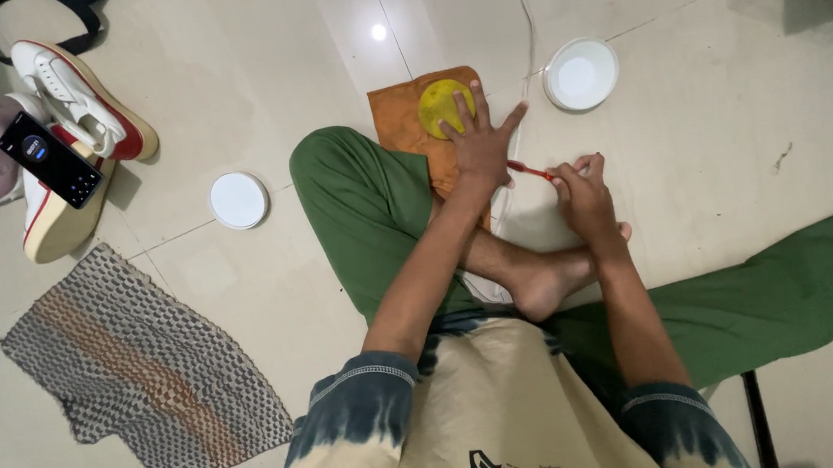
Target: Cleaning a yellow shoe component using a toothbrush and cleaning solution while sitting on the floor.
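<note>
Seated on a pale tiled floor [709,138], a person steadies a round yellow disc while pinching a thin red tool.

The left hand [482,143] lies spread and flat, fingers splayed, pressing on the round yellow disc [442,104], which rests on a rust-orange cloth [401,115] spread on the floor just past the knee of the green trousers [364,208]. The right hand [584,194] is closed in a pinch on a thin red stick-like tool [529,168] — its tip lies near the left hand's little finger, not on the disc. What the tool is stays too small to tell. As I judge it, work on the disc is at an early or middle stage — its face shows no clear mark. Two round white lids lie apart: one [580,74] to the right of the cloth, one [238,199] to the left.
</note>
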